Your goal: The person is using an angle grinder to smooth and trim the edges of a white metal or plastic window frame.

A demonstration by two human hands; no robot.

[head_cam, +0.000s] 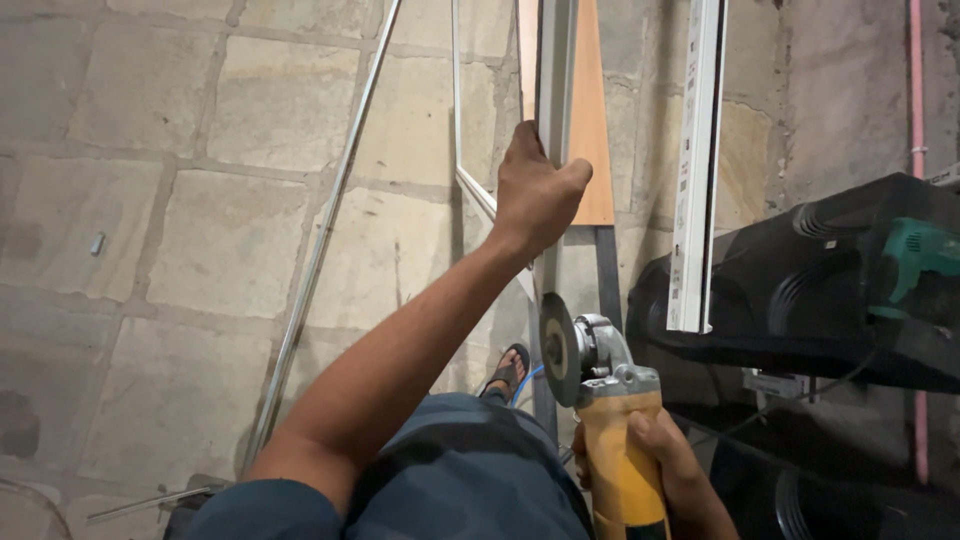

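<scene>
My left hand (535, 190) is stretched forward and grips a long grey metal profile (556, 70) that runs away from me over the stone floor. My right hand (672, 470) holds the yellow body of an angle grinder (610, 420) near my lap. Its grey cutting disc (558, 348) stands upright right beside the near part of the profile; whether it touches the metal is not clear. An orange-brown board (590, 130) lies under the profile. My sandalled foot (508, 372) shows just below my left forearm.
A white channel strip (695, 170) lies to the right, its end resting on a black moulded plastic case (820, 290). A green power tool (915, 262) sits on that case. Thin metal rods (320, 240) lie on the stone-slab floor to the left. A pink pipe (915, 90) runs along the right.
</scene>
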